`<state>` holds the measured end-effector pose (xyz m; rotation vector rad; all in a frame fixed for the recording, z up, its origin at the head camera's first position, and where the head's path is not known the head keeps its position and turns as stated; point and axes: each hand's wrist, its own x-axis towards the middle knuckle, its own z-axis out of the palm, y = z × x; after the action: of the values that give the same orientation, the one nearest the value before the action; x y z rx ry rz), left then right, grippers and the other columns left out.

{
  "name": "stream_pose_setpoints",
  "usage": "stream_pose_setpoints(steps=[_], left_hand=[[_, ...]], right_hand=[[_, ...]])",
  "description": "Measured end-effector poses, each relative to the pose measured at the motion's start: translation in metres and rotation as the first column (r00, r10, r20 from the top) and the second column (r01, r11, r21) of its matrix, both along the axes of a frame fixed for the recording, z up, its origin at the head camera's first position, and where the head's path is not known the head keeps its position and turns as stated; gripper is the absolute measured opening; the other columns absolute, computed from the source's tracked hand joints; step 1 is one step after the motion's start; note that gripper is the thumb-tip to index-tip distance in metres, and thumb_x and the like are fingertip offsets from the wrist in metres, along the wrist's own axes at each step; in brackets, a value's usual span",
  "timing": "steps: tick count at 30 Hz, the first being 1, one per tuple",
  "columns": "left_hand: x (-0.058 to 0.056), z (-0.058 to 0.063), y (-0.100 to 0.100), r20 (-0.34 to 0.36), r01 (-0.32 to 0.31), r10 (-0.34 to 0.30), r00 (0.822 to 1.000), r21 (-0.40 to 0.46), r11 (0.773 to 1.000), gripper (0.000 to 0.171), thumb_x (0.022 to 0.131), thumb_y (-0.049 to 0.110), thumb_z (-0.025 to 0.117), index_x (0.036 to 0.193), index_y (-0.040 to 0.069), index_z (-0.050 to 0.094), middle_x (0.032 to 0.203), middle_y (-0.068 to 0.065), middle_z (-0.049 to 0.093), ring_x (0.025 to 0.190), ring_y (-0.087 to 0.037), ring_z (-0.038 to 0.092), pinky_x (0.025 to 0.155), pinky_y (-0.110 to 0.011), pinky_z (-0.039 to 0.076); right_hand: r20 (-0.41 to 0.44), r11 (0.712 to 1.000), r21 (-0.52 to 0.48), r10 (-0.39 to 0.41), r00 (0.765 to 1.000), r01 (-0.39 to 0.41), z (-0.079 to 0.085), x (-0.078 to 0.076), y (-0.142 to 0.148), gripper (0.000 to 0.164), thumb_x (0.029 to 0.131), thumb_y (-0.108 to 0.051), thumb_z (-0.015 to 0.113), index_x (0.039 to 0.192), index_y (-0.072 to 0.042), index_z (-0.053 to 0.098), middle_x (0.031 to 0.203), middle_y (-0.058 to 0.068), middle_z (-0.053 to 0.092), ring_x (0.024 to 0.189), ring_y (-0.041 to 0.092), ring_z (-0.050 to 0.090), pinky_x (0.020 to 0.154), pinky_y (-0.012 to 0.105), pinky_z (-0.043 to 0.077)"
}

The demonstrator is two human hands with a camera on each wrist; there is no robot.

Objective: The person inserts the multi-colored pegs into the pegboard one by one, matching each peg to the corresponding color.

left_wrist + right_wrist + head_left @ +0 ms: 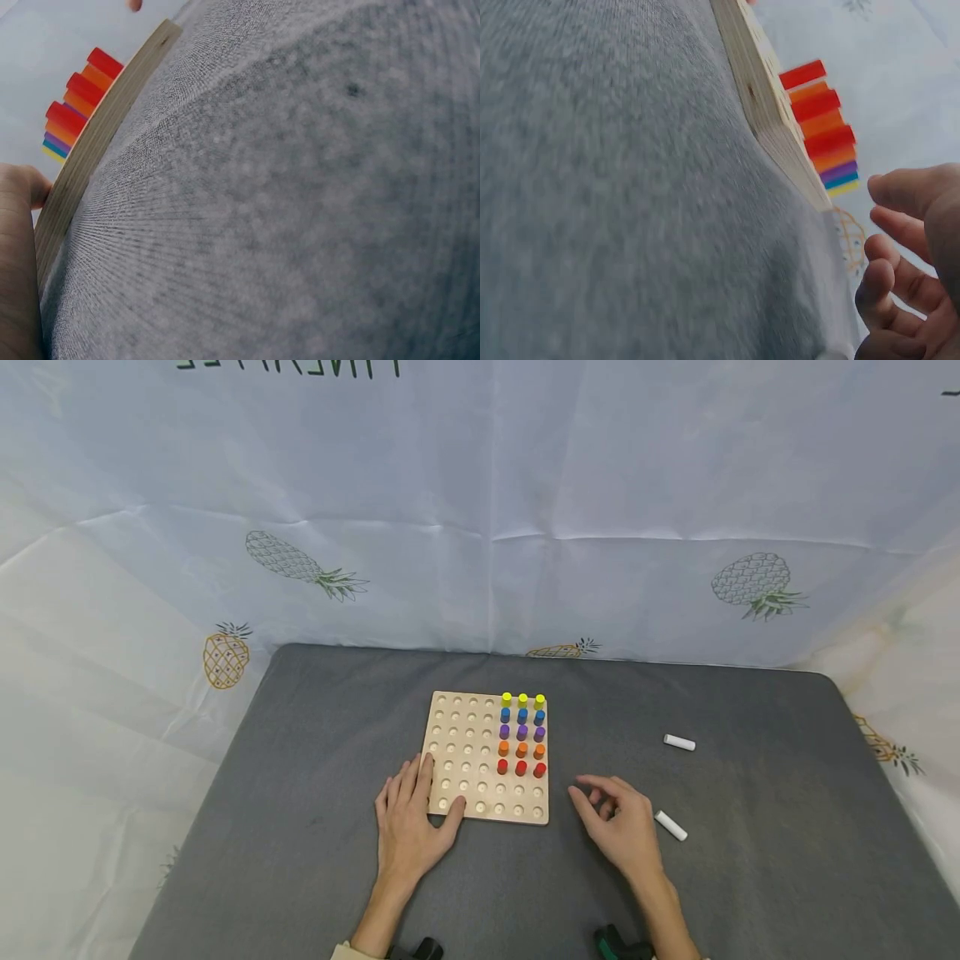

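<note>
A square wooden pegboard (491,798) with rows of round holes lies flat on the table. My left hand (408,831) rests at its near left corner, fingers along the left edge and thumb by the front edge. The thumb (28,186) shows against the board's side in the left wrist view. To the right of the board hovers my right hand (621,827), fingers loosely bent, with nothing visible between them. Coloured pegs stand upright in the three right-hand columns: yellow (522,700), blue (522,716), purple (522,732), orange (521,749) and red (521,767) rows.
Two white pegs lie on the grey tablecloth (750,877): one white peg (671,825) just right of my right hand, another white peg (679,742) farther back. A pale curtain (450,585) with pineapple prints hangs behind the table.
</note>
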<state>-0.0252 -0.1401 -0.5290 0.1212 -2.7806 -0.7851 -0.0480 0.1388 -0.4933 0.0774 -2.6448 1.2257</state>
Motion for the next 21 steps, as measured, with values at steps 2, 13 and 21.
stream_pose_setpoints(steps=[2, 13, 21], left_hand=[[0.000, 0.000, 0.000, 0.001, 0.000, 0.000, 1.000, 0.002, 1.000, 0.082, 0.088, 0.050, 0.070, 0.155, 0.010, 0.045, 0.156, -0.017, 0.050, 0.146, -0.040, 0.043, 0.119, -0.061, 0.026], [0.000, 0.000, 0.000, -0.007, -0.002, 0.002, 1.000, -0.004, 1.000, 0.081, 0.088, 0.050, 0.070, 0.155, 0.010, 0.046, 0.156, -0.016, 0.050, 0.146, -0.039, 0.044, 0.118, -0.061, 0.026], [0.000, 0.000, 0.000, -0.009, 0.001, -0.001, 1.000, -0.001, 1.000, 0.082, 0.088, 0.050, 0.071, 0.155, 0.009, 0.045, 0.156, -0.016, 0.050, 0.146, -0.039, 0.043, 0.118, -0.061, 0.026]], right_hand=[[-0.001, 0.999, 0.011, -0.043, 0.999, 0.043, 0.001, 0.004, 0.005, 0.014, 0.082, -0.009, 0.085, 0.095, -0.007, 0.080, 0.067, -0.004, 0.056, 0.050, -0.002, 0.040, 0.046, 0.018, 0.037], [-0.056, 0.962, 0.075, -0.260, 0.964, 0.264, -0.002, 0.023, 0.031, 0.015, 0.080, -0.012, 0.087, 0.092, -0.004, 0.082, 0.063, 0.000, 0.061, 0.050, -0.006, 0.042, 0.047, 0.013, 0.035], [-0.018, 0.938, 0.108, -0.330, 0.944, 0.330, -0.006, 0.027, 0.036, 0.018, 0.080, -0.017, 0.087, 0.093, -0.006, 0.082, 0.065, 0.001, 0.064, 0.052, -0.009, 0.042, 0.047, 0.013, 0.033]])
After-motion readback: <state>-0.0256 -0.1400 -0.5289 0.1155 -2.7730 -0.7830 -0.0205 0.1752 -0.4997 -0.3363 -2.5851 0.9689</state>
